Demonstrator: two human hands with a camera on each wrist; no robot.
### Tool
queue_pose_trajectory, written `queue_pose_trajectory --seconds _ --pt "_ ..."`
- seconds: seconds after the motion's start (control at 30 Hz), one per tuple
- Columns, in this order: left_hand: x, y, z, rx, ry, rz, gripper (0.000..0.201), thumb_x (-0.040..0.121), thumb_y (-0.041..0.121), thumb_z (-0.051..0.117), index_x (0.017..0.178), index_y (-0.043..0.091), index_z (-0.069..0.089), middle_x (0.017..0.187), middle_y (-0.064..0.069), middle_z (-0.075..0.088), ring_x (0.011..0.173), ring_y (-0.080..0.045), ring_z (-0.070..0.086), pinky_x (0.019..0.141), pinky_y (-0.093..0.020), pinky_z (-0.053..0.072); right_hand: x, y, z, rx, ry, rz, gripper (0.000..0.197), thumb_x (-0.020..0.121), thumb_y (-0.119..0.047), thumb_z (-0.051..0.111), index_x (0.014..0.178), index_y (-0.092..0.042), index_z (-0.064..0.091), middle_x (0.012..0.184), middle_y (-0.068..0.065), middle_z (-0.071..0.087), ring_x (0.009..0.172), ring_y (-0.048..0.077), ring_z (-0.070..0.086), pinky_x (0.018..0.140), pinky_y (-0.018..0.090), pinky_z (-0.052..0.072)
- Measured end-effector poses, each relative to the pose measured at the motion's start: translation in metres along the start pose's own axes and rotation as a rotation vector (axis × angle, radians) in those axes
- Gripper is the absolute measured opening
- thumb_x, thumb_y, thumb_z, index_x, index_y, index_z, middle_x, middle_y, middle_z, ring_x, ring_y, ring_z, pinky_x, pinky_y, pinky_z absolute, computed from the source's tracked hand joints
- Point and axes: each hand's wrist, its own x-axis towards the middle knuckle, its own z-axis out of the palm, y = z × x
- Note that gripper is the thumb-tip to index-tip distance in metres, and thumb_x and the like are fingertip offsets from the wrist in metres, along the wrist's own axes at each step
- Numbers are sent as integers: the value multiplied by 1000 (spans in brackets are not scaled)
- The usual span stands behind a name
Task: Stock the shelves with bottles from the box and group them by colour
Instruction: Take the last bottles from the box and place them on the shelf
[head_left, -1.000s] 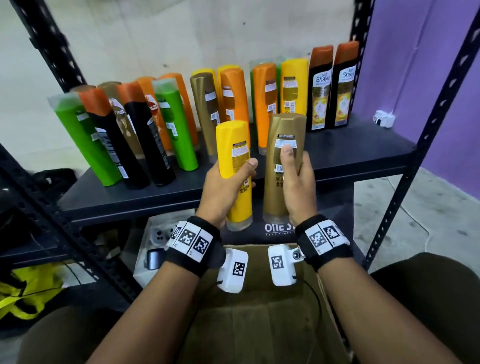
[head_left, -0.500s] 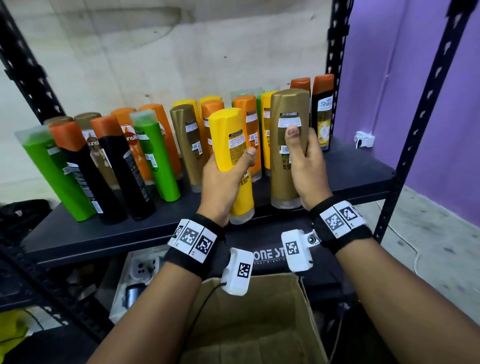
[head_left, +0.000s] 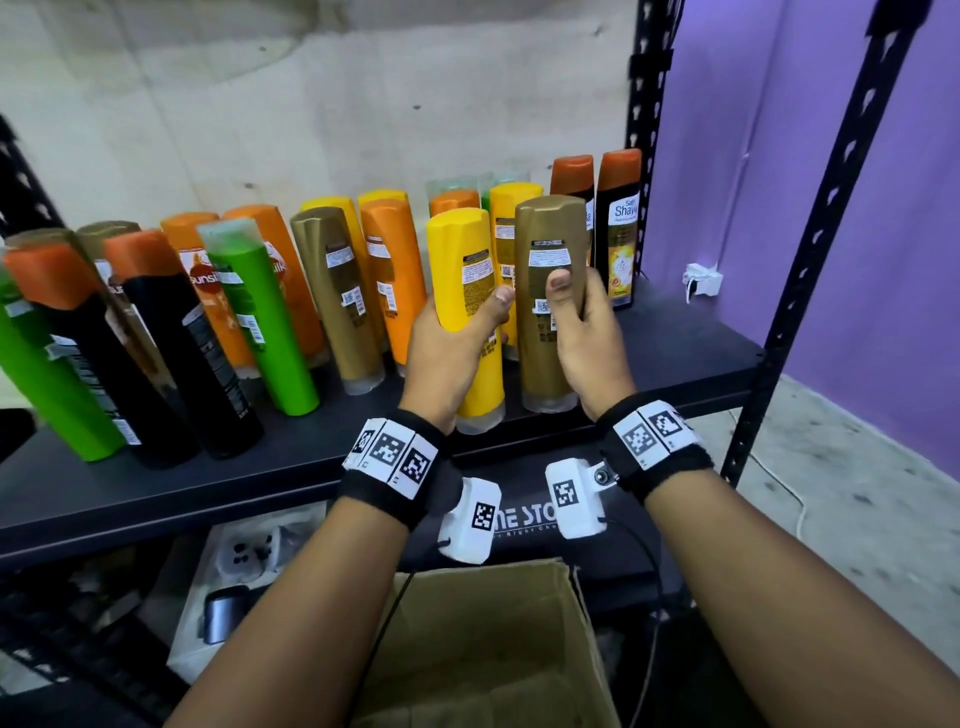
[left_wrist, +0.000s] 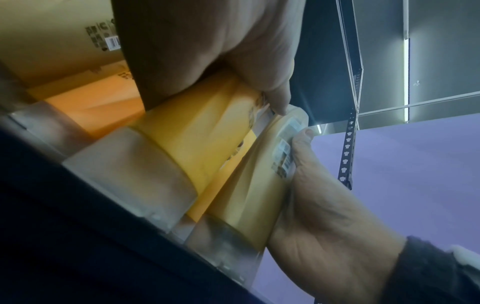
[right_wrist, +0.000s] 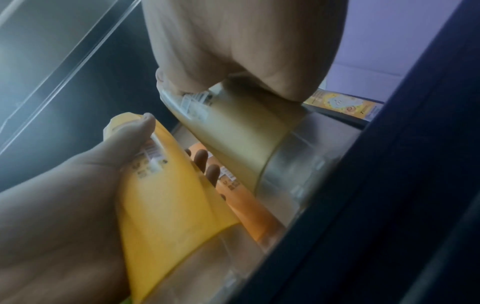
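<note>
Now lower, over the shelf (head_left: 675, 358) — yellow bottle (head_left: 465, 291) gripped left (head_left: 452, 343), gold bottle (head_left: 545, 312) right (head_left: 592, 343).

The orange bottle (head_left: 208, 291) standing left of the green bottle (head_left: 260, 322) on the shelf (head_left: 675, 358) carries a red badge reading "sunsil", cut off by the green bottle; behind that bottle's right edge the letters "ilk" show on a second orange bottle (head_left: 291, 280). At the shelf's right end, the black bottle (head_left: 618, 228) with an orange cap has a white label reading "Shay", with smaller lettering above it too blurred to read. Below the shelf, a dark panel (head_left: 524, 519) bears white letters "NE STO", partly hidden. Back-label print on the bottles is illegible.
</note>
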Motion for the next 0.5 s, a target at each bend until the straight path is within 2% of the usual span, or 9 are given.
queue_pose_trajectory --seconds 0.07,0.17,0.2,0.27,0.3,0.33,0.37,0.4,0.5 --pt "1 -3 -1 17 -3 25 34 86 44 77 115 29 68 109 0 76 101 -21 73 89 -53 59 -1 2 1 -24 -7 7 72 80 -86 42 130 -35 54 115 -22 67 108 -4 63 97 30 52" --pt "-2 -12 -4 48 26 25 51 84 46 79 127 29 56 114 5 73 101 -16 73 87 -46 61 -3 6 -1 -41 -32 37 67 86 -82 38 131 -35 51 113 -22 67 107 -1 63 98 34 52" --pt "-4 -16 -5 79 42 15 57 84 48 78 131 30 52 116 10 71 104 -11 71 88 -40 60 -5 7 -2 -50 -47 43 64 89 -79 37 132 -33 50 114 -21 67 107 -1 63 99 36 52" --pt "-12 -22 -8 169 66 35 60 85 53 75 134 32 45 116 26 66 107 4 65 89 -19 54 -10 9 -5 -60 -83 44 57 94 -71 40 135 -31 47 116 -23 66 109 -5 61 102 35 50" --pt "-17 -24 -9 217 76 64 61 87 54 72 135 35 41 115 33 62 108 12 61 86 -8 48 -12 10 -8 -61 -116 38 54 95 -66 45 136 -31 45 118 -24 65 111 -5 60 103 34 49" --pt "-22 -26 -10 258 87 92 61 88 55 69 137 36 38 116 35 59 109 16 57 85 -3 45 -13 11 -13 -70 -167 34 53 94 -62 51 137 -31 42 120 -25 64 114 -6 59 104 33 48" --pt "-26 -29 -12 291 96 113 61 90 55 67 140 37 35 120 33 57 112 16 55 87 -3 44 -14 12 -18 -92 -226 37 57 93 -58 57 140 -32 38 124 -25 62 118 -6 57 105 31 46" --pt "-30 -31 -13 319 103 129 60 92 54 65 141 38 34 125 28 55 116 12 55 92 -8 46 -15 14 -24 -116 -279 46 61 92 -55 61 142 -34 33 128 -25 60 121 -6 55 106 30 44" --pt "-39 -33 -19 393 100 159 53 94 51 64 138 40 36 137 10 50 127 -7 52 104 -37 50 -16 19 -40 -149 -348 79 65 91 -40 66 144 -42 29 129 -26 59 122 -8 53 109 31 40"
